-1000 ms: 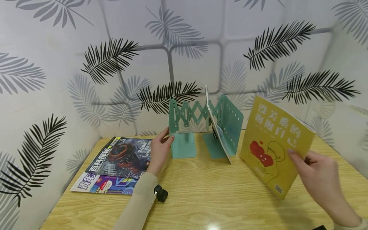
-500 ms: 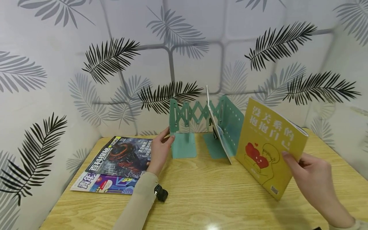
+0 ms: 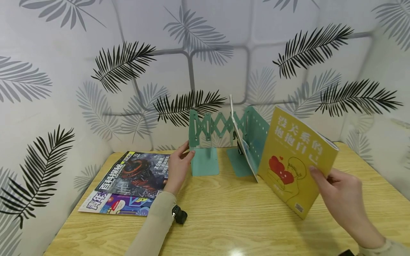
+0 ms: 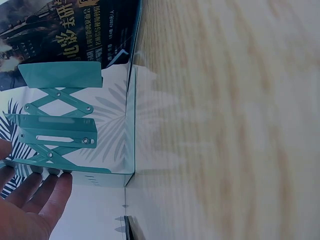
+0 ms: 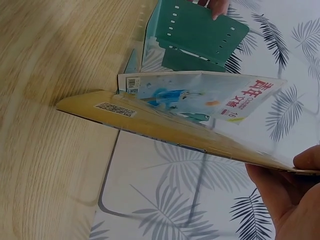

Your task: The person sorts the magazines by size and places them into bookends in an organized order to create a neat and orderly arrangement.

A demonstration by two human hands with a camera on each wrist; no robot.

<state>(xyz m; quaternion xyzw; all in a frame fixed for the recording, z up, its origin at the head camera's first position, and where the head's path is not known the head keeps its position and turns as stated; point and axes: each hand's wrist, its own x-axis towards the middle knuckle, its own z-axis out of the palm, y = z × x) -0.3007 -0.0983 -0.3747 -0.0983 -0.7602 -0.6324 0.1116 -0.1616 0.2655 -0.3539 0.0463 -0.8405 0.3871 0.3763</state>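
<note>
Lower right, the right hand (image 3: 344, 199) pinches the yellow book (image 3: 296, 163) — likely light, bendy; hold mid-edge. The left hand (image 3: 178, 167) grips the bookend (image 3: 205, 163).

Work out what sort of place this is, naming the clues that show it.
Probably a reading or study desk, though the room itself is uncertain: a wood-grain tabletop before a leaf-patterned wall bears a green book rack and overlapping magazines.
</note>
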